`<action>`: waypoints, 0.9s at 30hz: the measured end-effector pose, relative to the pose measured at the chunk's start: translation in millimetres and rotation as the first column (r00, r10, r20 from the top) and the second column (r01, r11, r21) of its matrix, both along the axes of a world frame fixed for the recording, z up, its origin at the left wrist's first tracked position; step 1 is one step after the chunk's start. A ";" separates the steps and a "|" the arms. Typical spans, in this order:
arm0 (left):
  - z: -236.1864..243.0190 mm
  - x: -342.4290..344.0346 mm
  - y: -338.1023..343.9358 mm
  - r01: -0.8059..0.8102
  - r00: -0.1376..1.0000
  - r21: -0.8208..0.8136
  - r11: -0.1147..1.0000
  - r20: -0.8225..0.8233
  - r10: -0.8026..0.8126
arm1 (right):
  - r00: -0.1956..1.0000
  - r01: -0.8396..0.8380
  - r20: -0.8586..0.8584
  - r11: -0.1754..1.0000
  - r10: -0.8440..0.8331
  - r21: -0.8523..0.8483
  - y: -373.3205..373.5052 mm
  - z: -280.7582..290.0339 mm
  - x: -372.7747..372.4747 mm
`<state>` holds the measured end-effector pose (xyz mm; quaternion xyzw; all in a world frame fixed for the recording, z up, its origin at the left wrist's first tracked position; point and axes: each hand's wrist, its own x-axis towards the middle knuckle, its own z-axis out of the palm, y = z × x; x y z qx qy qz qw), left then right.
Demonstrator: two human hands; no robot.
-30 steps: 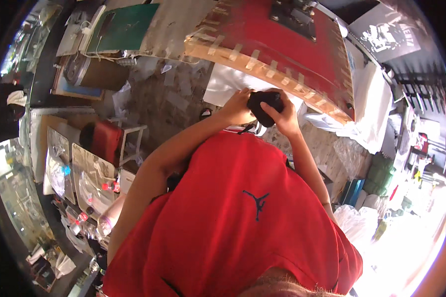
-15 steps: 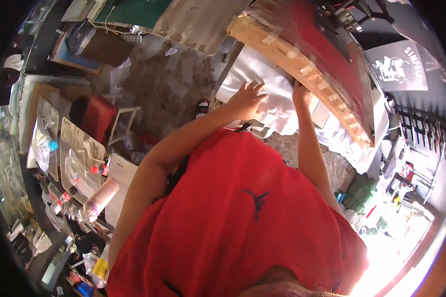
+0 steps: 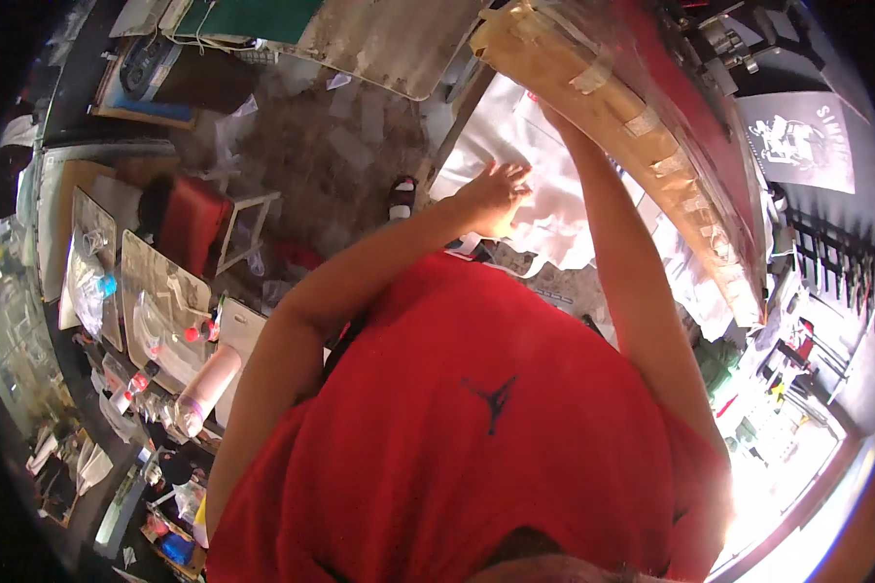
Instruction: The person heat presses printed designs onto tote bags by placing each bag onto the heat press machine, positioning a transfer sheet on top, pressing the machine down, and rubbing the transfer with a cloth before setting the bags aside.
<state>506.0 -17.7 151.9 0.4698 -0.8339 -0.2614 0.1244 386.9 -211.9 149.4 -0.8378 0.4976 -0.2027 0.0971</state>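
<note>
My left hand [image 3: 496, 199] has its fingers spread over white fabric [image 3: 476, 146] that lies beneath a raised screen frame. My right arm reaches up along the right side of the fabric, and my right hand [image 3: 561, 124] goes in under the tape-covered wooden edge [image 3: 632, 126] of the frame, its fingers hidden. The frame's mesh [image 3: 690, 97] is red, with metal fittings [image 3: 729, 53] at its upper right.
At the left are a red seat [image 3: 190, 223], stained boards [image 3: 156, 272], a pink cylinder [image 3: 209, 384] and several bottles. A green board [image 3: 243, 19] lies at the top. A dark slotted rack [image 3: 826, 253] stands at the right.
The dark object both hands held has left them and is out of sight. My hands have separated; the right reached farther under the frame, which now appears farther right.
</note>
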 end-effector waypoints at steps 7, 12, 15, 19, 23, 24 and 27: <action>-1.7 2.7 2.2 -0.018 1.000 0.056 0.998 -0.017 0.019 | 0.993 -0.094 -0.069 0.995 0.092 -0.026 56.5 -4.9 27.1; 3.6 -2.7 -7.2 0.062 0.998 0.103 0.993 -0.010 -0.062 | 0.998 0.039 0.042 0.996 -0.042 0.074 -14.9 4.1 19.1; 6.1 0.4 -13.0 0.078 0.996 0.181 0.980 -0.046 -0.071 | 0.994 0.086 0.068 0.996 -0.085 -0.008 8.2 -16.2 15.3; 4.0 11.5 -12.6 0.089 0.996 0.174 0.981 -0.044 -0.083 | 0.987 0.131 0.081 0.987 -0.139 0.098 55.3 -17.3 -48.1; 5.4 17.6 -15.3 0.101 0.995 0.241 0.965 -0.021 -0.099 | 0.977 0.183 0.057 0.949 -0.205 0.257 88.5 26.6 -133.3; 11.5 15.6 -18.5 0.110 0.994 0.239 0.965 -0.022 -0.107 | 0.981 0.180 0.036 0.961 -0.192 0.212 91.1 24.8 -150.1; 21.2 7.9 -20.7 0.104 0.995 0.318 0.942 -0.030 -0.100 | 0.973 0.223 0.019 0.960 -0.230 0.172 92.4 -2.5 -152.2</action>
